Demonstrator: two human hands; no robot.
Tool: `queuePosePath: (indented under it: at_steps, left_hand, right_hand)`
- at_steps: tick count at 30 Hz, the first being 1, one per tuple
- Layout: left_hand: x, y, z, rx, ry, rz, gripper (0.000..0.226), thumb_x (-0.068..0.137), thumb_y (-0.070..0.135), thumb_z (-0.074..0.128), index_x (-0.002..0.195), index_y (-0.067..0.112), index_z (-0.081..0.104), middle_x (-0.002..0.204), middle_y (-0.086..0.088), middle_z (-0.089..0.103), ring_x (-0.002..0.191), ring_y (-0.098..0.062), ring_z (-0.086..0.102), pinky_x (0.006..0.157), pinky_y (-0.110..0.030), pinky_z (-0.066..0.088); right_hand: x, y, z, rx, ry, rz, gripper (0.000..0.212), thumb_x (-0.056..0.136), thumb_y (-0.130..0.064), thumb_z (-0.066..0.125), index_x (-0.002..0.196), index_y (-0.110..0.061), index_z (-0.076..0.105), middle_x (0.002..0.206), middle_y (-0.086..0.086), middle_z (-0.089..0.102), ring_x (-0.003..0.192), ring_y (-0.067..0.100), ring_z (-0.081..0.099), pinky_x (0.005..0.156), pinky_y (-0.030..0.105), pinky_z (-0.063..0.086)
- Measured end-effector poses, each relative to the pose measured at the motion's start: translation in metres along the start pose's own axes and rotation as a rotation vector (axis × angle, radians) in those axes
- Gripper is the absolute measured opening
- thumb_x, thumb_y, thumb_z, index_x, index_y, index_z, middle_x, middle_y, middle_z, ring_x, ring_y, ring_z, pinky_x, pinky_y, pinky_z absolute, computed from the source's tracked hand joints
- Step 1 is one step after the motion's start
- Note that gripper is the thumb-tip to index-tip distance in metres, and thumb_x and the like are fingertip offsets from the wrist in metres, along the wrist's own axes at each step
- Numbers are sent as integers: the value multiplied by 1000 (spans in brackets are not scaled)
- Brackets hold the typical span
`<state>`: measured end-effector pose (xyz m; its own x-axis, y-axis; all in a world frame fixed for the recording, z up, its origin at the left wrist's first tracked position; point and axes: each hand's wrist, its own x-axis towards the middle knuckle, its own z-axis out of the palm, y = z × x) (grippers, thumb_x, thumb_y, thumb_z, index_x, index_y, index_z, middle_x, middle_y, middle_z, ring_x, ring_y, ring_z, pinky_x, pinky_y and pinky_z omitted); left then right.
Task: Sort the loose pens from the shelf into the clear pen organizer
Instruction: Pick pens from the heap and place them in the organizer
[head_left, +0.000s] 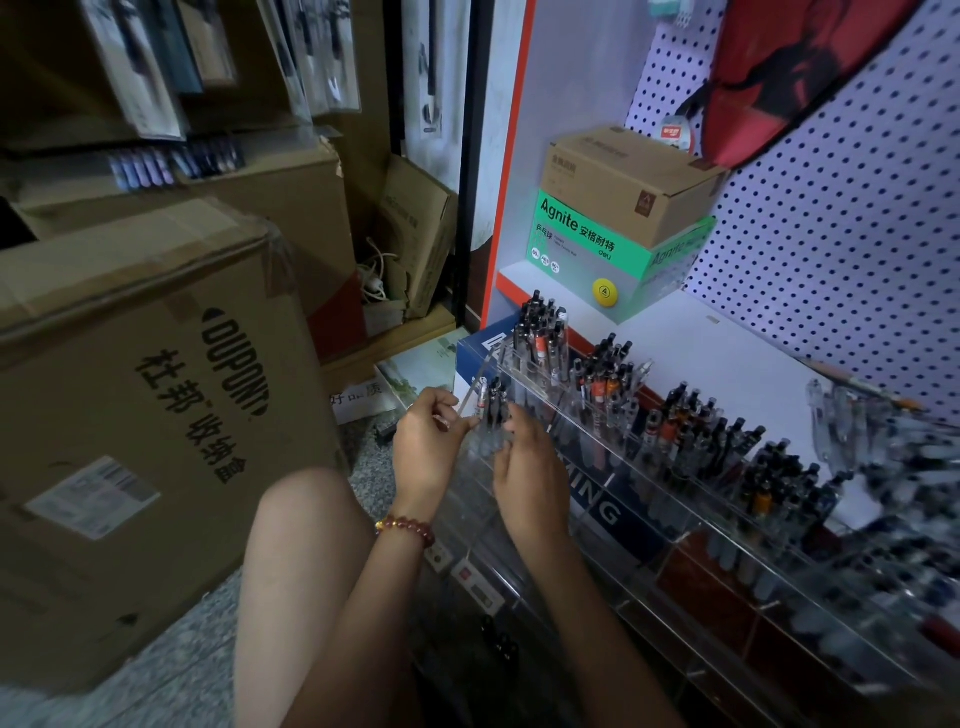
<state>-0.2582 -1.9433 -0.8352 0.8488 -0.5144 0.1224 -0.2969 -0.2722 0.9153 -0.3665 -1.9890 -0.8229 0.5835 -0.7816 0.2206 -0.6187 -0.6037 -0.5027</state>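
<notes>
Pens with clear barrels and dark clips (491, 411): a small bundle stands upright in the right hand (530, 467), whose fingers are curled round the lower barrels. Left hand (426, 441), just beside the right and nearly touching it, pinches one slim clear pen (469, 402) between thumb and fingertips; that pen tilts up and away from the hand, alongside the bundle. Both hands sit at the near left end of the clear acrylic pen organizer (691, 540), which runs away to the right of the right hand; its back compartments hold upright pens in clusters. More clear loose pens (831, 410) lie on the white shelf (727, 338) well to the right of the right hand, blurred, count unclear. Red-brown bead bracelet (405, 527) on the left wrist. Large brown cardboard box printed DUPONT (130, 389) stands left of the left hand. Green Agnite box (597, 249) sits beyond both hands on the shelf.
</notes>
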Motion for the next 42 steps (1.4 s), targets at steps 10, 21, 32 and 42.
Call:
queuePosePath:
  at_steps: [10, 21, 32, 42]
  left_hand:
    - [1, 99, -31, -35, -145, 589, 12, 94, 10, 55, 95, 20, 60, 92, 7, 61, 83, -3, 56, 69, -15, 42]
    - [-9, 199, 53, -13, -714, 913, 14, 94, 9, 56, 96, 19, 64, 92, 16, 56, 86, -4, 55, 68, -18, 42]
    - [-20, 215, 129, -8, -769, 823, 24, 93, 7, 56, 88, 29, 62, 94, 7, 64, 87, -10, 60, 77, -31, 49]
    - [-30, 210, 152, 11, -793, 793, 21, 92, 6, 57, 89, 25, 65, 91, 14, 63, 86, -4, 58, 77, -21, 47]
  right_hand:
    - [-7, -11, -171, 389, -14, -265, 11, 92, -13, 58, 87, -16, 67, 70, -2, 65, 60, 12, 58, 58, 24, 48]
    - [57, 178, -316, -85, -287, 132, 13, 94, -10, 57, 90, -19, 66, 94, 0, 69, 85, 24, 65, 81, 36, 50]
    - [99, 255, -244, -844, -242, 149, 41, 96, -45, 48, 93, -11, 72, 106, 10, 60, 95, 25, 54, 80, 33, 42]
    - [114, 255, -227, -800, -345, 202, 45, 93, -43, 50, 59, -18, 33, 59, -5, 35, 61, 14, 40, 102, 39, 27]
